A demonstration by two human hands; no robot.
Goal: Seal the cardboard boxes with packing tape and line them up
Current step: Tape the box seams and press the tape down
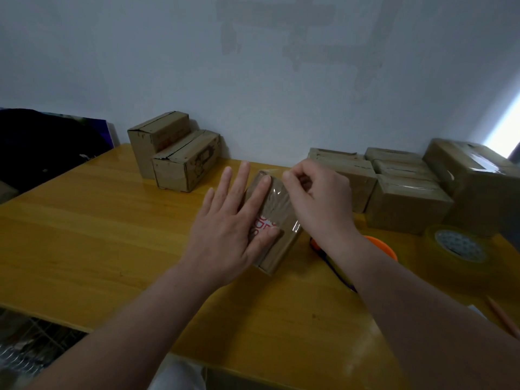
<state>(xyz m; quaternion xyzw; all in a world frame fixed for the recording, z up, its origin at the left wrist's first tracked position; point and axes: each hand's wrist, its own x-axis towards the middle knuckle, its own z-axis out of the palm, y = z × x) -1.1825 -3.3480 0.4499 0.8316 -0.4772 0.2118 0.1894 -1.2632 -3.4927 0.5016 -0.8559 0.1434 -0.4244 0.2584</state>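
Crinkled glossy tape point(278, 201), rectangular cardboard box point(281, 250)

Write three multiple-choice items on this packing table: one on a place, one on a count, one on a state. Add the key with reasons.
1. Where does the tape roll lie?
A. on the table, near its right end
B. on the floor
C. in the person's lap

2. How many back-left boxes are there?
A. one
B. two
C. four

3. How is the left hand?
A. a fist
B. flat, fingers straight, on the middle box
C. off to the side, holding nothing

Key: 1 A, the roll rests by the table's right edge; 2 B, one stands behind the other; 3 B, its straight fingers press the box top while the right hand pinches the clear tape.
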